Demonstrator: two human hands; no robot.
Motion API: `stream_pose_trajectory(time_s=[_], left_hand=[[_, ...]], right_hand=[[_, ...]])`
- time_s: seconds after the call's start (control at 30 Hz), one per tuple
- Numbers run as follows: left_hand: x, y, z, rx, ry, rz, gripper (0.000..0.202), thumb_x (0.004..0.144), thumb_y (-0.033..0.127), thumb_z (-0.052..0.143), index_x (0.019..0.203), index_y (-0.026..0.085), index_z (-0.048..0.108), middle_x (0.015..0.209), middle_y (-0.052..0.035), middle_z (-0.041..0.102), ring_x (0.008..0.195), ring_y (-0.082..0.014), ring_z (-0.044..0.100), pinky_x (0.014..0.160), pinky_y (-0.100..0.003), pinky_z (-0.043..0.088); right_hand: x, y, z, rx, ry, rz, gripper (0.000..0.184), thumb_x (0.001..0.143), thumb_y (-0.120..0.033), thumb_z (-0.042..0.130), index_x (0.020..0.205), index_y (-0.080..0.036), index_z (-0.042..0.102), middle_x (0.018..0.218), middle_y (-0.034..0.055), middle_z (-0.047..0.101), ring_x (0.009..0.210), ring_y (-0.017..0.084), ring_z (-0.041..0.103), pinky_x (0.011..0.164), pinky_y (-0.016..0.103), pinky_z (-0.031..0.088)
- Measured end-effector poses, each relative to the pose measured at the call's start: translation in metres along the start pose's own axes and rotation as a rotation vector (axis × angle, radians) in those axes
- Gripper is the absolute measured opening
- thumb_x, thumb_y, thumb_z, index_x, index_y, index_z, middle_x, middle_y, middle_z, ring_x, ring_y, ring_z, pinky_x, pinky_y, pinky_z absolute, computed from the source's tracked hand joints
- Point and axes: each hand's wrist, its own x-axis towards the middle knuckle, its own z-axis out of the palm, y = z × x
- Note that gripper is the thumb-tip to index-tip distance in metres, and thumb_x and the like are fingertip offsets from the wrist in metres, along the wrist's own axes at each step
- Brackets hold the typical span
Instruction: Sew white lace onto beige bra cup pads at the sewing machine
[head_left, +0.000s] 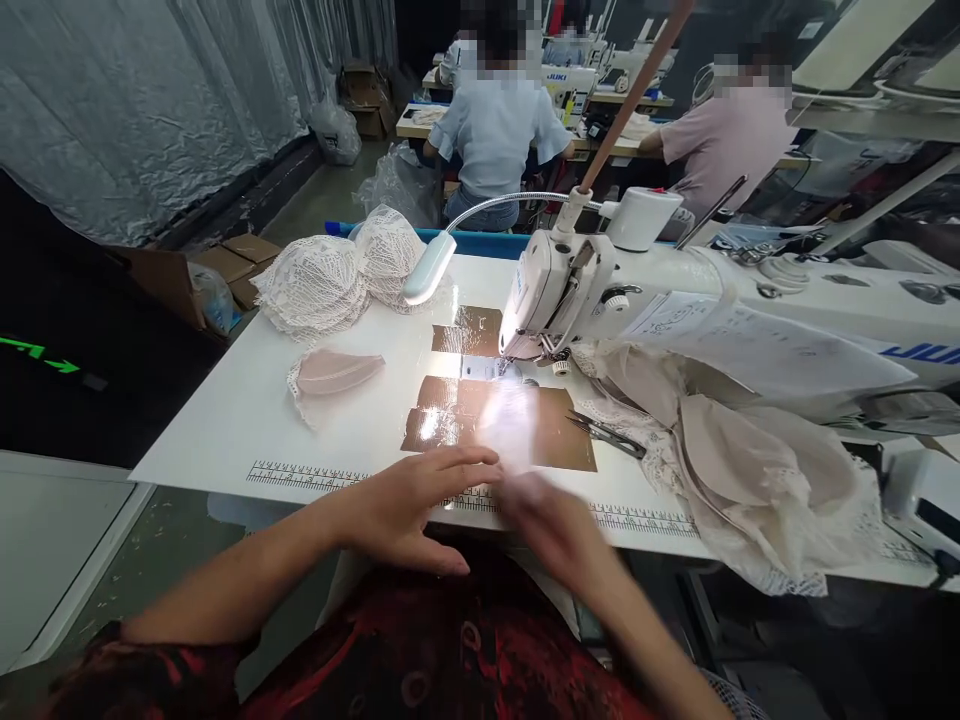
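Note:
At the front edge of the sewing table, my left hand (420,500) hovers with its fingers stretched out and thumb apart, holding nothing. My right hand (551,525) is smeared by motion beside its fingertips, so its grip is unclear. A pale bright blur (514,425) lies just beyond both hands; whether it is fabric or glare I cannot tell. Behind it stands the sewing machine head (551,290), its needle area lit. Thread snips (611,435) rest on the brown tape (559,425) to the right. A beige lace-edged cup piece (337,375) lies to the left.
Stacked white lace cups (311,285) stand at the back left. Beige lace pieces (765,460) heap up at the right, overhanging the front edge. A lamp (431,268) arches over the white table (217,420). Two people (495,130) sit at machines beyond.

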Motion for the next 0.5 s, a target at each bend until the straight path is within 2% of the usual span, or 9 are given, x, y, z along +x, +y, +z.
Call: stream_pose_trajectory(time_s=[0.07, 0.13, 0.23, 0.3, 0.33, 0.37, 0.4, 0.43, 0.5], left_hand=[[0.0, 0.004, 0.003, 0.002, -0.006, -0.055, 0.067, 0.076, 0.026, 0.067, 0.137, 0.02, 0.041, 0.132, -0.0127, 0.054, 0.118, -0.0269, 0.053, 0.101, -0.038, 0.042], [-0.006, 0.004, 0.004, -0.048, 0.016, -0.175, 0.046, 0.08, 0.021, 0.059, 0.125, 0.021, 0.052, 0.115, -0.0068, 0.064, 0.1, -0.0213, 0.062, 0.088, -0.03, 0.047], [-0.024, -0.004, 0.001, -0.026, 0.237, -0.383, 0.018, 0.083, 0.025, 0.054, 0.099, 0.019, 0.063, 0.091, -0.0017, 0.068, 0.081, -0.0166, 0.063, 0.073, -0.024, 0.047], [-0.036, -0.012, 0.0, 0.071, 0.43, -0.499, 0.015, 0.083, 0.026, 0.054, 0.09, 0.018, 0.064, 0.086, -0.0017, 0.067, 0.077, -0.0163, 0.061, 0.069, -0.023, 0.045], [-0.041, -0.015, 0.0, 0.105, 0.496, -0.54, 0.016, 0.083, 0.028, 0.054, 0.089, 0.017, 0.064, 0.084, -0.002, 0.067, 0.076, -0.0163, 0.061, 0.068, -0.023, 0.045], [-0.044, -0.016, 0.0, 0.092, 0.51, -0.56, 0.018, 0.084, 0.03, 0.054, 0.088, 0.016, 0.065, 0.081, -0.0022, 0.066, 0.073, -0.0162, 0.06, 0.065, -0.023, 0.044], [-0.045, -0.014, 0.001, 0.021, 0.47, -0.553, 0.022, 0.086, 0.033, 0.052, 0.086, 0.016, 0.065, 0.078, -0.0023, 0.066, 0.07, -0.0158, 0.06, 0.063, -0.023, 0.044], [-0.045, -0.011, 0.002, -0.098, 0.374, -0.513, 0.026, 0.089, 0.036, 0.049, 0.086, 0.015, 0.066, 0.076, -0.0028, 0.066, 0.069, -0.0157, 0.06, 0.062, -0.023, 0.044], [-0.04, -0.001, 0.004, -0.387, 0.129, -0.352, 0.032, 0.09, 0.039, 0.048, 0.101, 0.015, 0.066, 0.087, -0.0059, 0.067, 0.074, -0.0168, 0.062, 0.063, -0.024, 0.048]], right_hand=[[0.009, -0.012, 0.016, 0.051, -0.158, -0.077, 0.011, 0.088, -0.028, 0.055, 0.088, -0.019, 0.062, 0.079, 0.0006, 0.065, 0.071, 0.014, 0.059, 0.065, 0.026, 0.049], [0.016, -0.023, 0.022, 0.058, -0.17, -0.158, 0.005, 0.086, -0.021, 0.054, 0.086, -0.02, 0.059, 0.08, 0.0011, 0.064, 0.07, 0.014, 0.058, 0.063, 0.025, 0.047], [0.017, -0.033, 0.012, -0.021, 0.038, -0.261, 0.014, 0.079, -0.01, 0.054, 0.087, -0.022, 0.054, 0.08, 0.0004, 0.062, 0.069, 0.013, 0.058, 0.061, 0.024, 0.045], [0.015, -0.035, -0.001, -0.043, 0.22, -0.298, 0.022, 0.075, -0.006, 0.056, 0.086, -0.024, 0.052, 0.079, -0.0008, 0.061, 0.07, 0.013, 0.058, 0.062, 0.023, 0.045], [0.014, -0.035, -0.008, -0.049, 0.326, -0.305, 0.024, 0.073, -0.004, 0.058, 0.086, -0.024, 0.052, 0.08, -0.0009, 0.06, 0.072, 0.014, 0.058, 0.063, 0.024, 0.045], [0.014, -0.034, -0.013, -0.058, 0.421, -0.299, 0.025, 0.072, -0.004, 0.059, 0.086, -0.025, 0.053, 0.081, -0.0008, 0.06, 0.075, 0.014, 0.058, 0.066, 0.025, 0.045], [0.015, -0.033, -0.017, -0.068, 0.482, -0.28, 0.024, 0.072, -0.005, 0.061, 0.085, -0.024, 0.054, 0.082, -0.0005, 0.059, 0.077, 0.015, 0.057, 0.069, 0.025, 0.045], [0.017, -0.032, -0.02, -0.068, 0.484, -0.242, 0.022, 0.072, -0.006, 0.061, 0.083, -0.024, 0.055, 0.084, 0.0001, 0.059, 0.08, 0.015, 0.057, 0.071, 0.026, 0.044], [0.021, -0.028, -0.019, 0.02, 0.303, -0.099, 0.013, 0.074, -0.01, 0.061, 0.079, -0.022, 0.056, 0.086, 0.0014, 0.06, 0.082, 0.016, 0.056, 0.073, 0.027, 0.044]])
